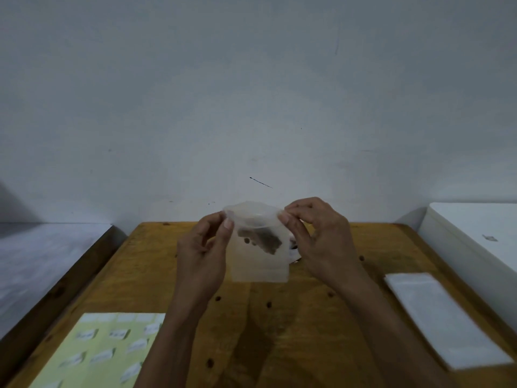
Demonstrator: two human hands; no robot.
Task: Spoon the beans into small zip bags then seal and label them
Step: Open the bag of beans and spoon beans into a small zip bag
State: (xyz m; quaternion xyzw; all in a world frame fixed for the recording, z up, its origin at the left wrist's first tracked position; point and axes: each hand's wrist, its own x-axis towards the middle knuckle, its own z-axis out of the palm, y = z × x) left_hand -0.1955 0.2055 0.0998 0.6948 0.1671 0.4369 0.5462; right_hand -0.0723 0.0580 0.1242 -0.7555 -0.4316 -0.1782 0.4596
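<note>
Two bare hands are raised above the far half of a wooden table [307, 317], and a small clear zip bag [258, 247] is held up between them. The bag's left top corner is pinched by the left hand [201, 253] between thumb and forefinger; its right top corner is pinched the same way by the right hand [319, 236], the other fingers being loosely curled behind. The mouth of the bag is pulled open into an oval — the zip strip is not pressed together. A dark brownish mass is seen through the plastic around the middle of the bag, with one or two small round specks beside it; whether these beans lie inside the bag or behind it cannot be told. The lower part of the bag hangs flat, clear of the tabletop.

On the near left of the table a pale yellow sheet of labels [100, 351] is laid, dotted with small white stickers. Along the right edge a flat stack of clear zip bags [444, 317] is placed, well apart from the hands. A white box-like surface [475, 225] is seen beyond the table's right side, and a pale wall [251, 93] fills the background.
</note>
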